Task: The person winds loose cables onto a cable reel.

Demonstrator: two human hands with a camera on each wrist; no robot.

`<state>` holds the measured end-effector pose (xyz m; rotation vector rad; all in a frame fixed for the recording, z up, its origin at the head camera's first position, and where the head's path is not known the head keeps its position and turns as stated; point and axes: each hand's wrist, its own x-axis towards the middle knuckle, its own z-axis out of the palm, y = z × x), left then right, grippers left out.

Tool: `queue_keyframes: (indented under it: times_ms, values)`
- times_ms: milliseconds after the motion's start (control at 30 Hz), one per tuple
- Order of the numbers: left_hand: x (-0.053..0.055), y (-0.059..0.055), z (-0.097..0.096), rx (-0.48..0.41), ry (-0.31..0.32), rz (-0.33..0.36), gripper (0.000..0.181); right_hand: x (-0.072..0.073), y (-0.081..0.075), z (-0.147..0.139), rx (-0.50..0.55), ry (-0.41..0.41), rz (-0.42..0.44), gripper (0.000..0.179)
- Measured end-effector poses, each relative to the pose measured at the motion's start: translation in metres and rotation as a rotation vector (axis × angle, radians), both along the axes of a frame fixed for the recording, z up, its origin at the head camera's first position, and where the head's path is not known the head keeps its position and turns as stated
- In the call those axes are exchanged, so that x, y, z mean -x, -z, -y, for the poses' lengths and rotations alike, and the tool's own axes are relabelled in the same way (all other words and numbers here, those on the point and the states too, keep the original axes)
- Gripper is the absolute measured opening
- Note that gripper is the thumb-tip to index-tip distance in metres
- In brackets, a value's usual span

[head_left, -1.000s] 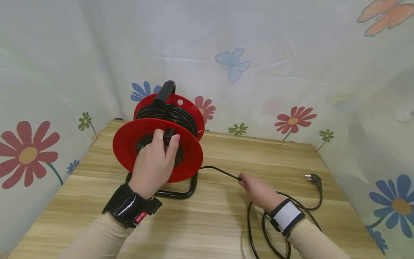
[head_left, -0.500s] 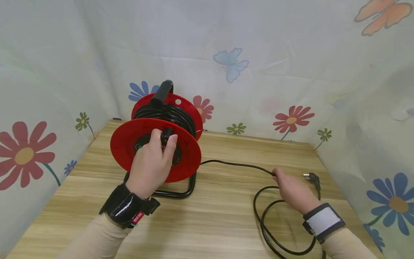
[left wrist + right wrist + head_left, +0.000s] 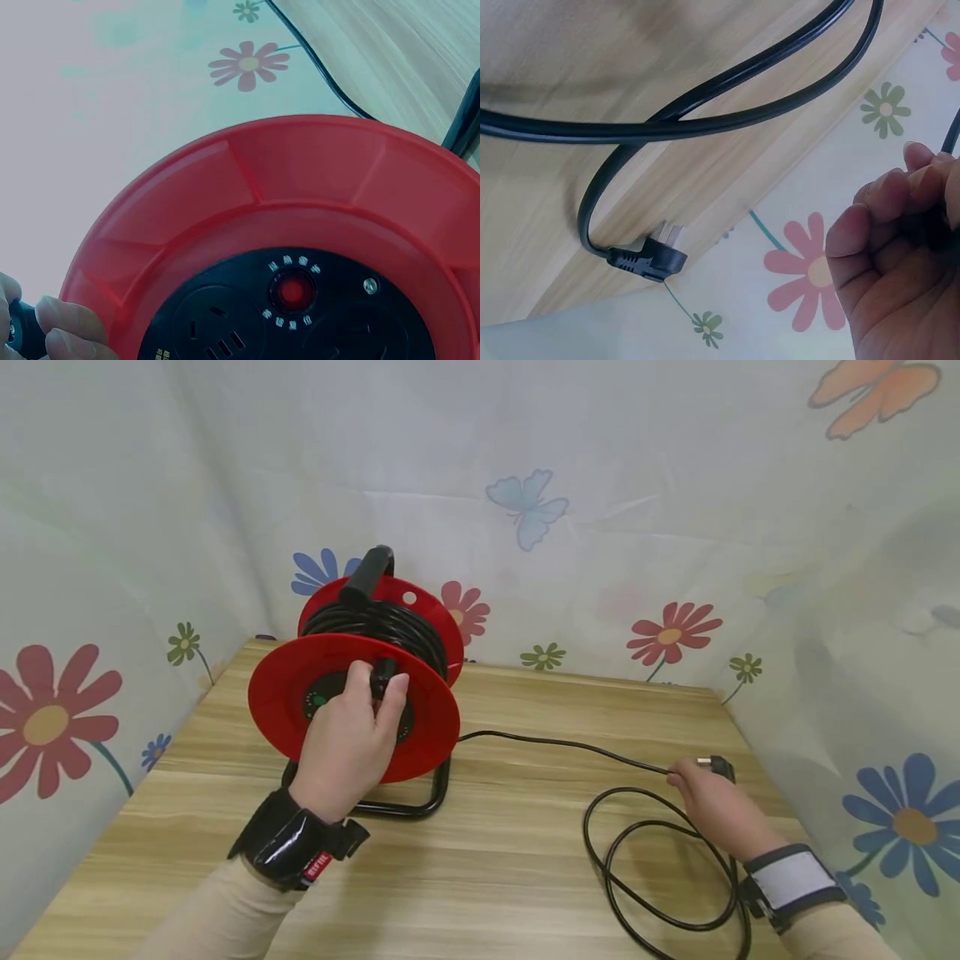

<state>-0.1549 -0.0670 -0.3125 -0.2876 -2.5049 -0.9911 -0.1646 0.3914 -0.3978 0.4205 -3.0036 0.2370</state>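
Note:
A red cable reel (image 3: 427, 710) with black cord wound between its discs stands on a black tube frame at the left of the table. My left hand (image 3: 347, 743) grips the black crank knob (image 3: 383, 675) on its front disc. In the left wrist view the disc's black socket panel (image 3: 292, 330) shows a red button. My right hand (image 3: 720, 806) holds the black cord (image 3: 555, 742), its fingers curled round it, to the right of the reel. Between reel and hand the cord runs off the table surface in a gentle curve. The black plug (image 3: 649, 259) lies just beyond the right hand.
Loose loops of the cord (image 3: 609, 868) lie on the wooden table (image 3: 480, 877) in front of the right hand. A patterned cloth (image 3: 420, 443) with flowers and butterflies hangs behind and at both sides. The reel's black carrying handle (image 3: 367, 575) sticks up on top.
My right hand has moved right along the table, drawing out a longer stretch of cord from the reel, and is now close to the plug. The left hand keeps its grip on the knob.

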Motion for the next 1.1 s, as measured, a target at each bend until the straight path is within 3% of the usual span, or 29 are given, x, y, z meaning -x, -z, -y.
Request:
queue_keyframes:
  times_ms: [200,400,733,1100]
  values:
    - [-0.002,0.003,-0.007,0.034,0.008,0.01,0.031,0.001,0.0,0.009,-0.007,-0.01,-0.026,0.013]
    - [-0.002,0.008,-0.012,0.087,0.003,-0.022,0.03,0.003,0.002,0.012,-0.035,-0.048,-0.081,0.009]
    - [-0.002,0.012,-0.02,0.125,0.007,-0.043,0.031,0.005,0.003,0.017,-0.034,-0.028,-0.038,0.012]
    - [-0.003,0.025,-0.032,0.194,0.011,-0.059,0.029,0.008,0.006,0.03,-0.067,-0.042,-0.1,0.009]
